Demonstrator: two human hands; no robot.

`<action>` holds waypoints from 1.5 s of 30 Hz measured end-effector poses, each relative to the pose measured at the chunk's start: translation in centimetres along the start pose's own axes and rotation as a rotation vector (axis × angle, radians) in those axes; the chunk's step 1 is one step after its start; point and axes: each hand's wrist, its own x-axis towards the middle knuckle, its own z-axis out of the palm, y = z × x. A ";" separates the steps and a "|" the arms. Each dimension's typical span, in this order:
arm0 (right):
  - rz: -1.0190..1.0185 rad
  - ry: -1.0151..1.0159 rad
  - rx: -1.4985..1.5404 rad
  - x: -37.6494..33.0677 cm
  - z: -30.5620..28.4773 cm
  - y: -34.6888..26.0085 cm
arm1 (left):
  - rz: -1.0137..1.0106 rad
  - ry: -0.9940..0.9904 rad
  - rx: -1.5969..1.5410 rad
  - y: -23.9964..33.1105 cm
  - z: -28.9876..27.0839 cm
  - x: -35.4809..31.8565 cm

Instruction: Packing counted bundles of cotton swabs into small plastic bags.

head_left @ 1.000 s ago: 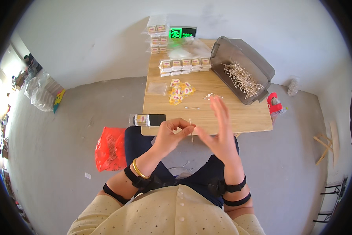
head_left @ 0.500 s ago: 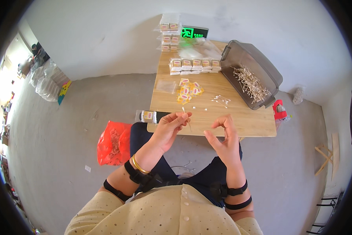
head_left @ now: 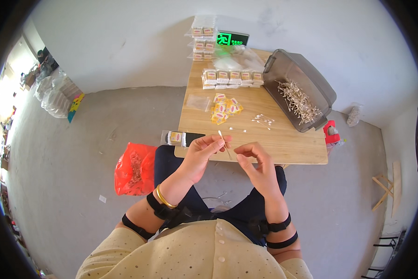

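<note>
- The person's left hand (head_left: 199, 156) pinches a cotton swab (head_left: 225, 147) between thumb and fingers over the table's near edge; the swab tilts, its white tip upward and far.
- The right hand (head_left: 259, 171) is just right of the swab's lower end, fingers curled and thumb parted from the forefinger, gripping nothing.
- Left of the left hand, a bundle of swabs with a yellow label (head_left: 176, 138) lies on a black piece (head_left: 194, 138) at the table's near-left corner.
- Beyond the hands, a single swab (head_left: 237, 129) lies on the wooden table (head_left: 293, 151), a loose group of swabs (head_left: 263, 121) to its right.
- Farther left are yellow cards (head_left: 226, 109) and a clear bag (head_left: 198, 102).
- Far right, a grey bin (head_left: 283, 67) holds many swabs (head_left: 296, 101).
- Behind the cards stands a row of packed swabs (head_left: 233, 77).
</note>
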 end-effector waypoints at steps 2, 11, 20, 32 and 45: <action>0.057 -0.016 0.071 0.0 0.8 0.3 | 0.005 -0.003 0.024 -0.1 0.1 -0.1; 0.189 -0.060 0.280 0.0 1.7 2.4 | 0.019 -0.002 0.082 -0.2 0.3 -0.3; 0.164 -0.078 0.170 -0.2 1.6 3.1 | 0.060 0.041 0.142 0.0 -1.3 -0.1; 0.135 -0.026 0.152 0.0 1.7 2.8 | 0.076 0.096 0.298 0.4 -1.9 -0.5; 0.180 -0.064 0.164 -0.5 1.3 3.5 | 0.140 0.047 0.443 0.6 -1.8 -0.2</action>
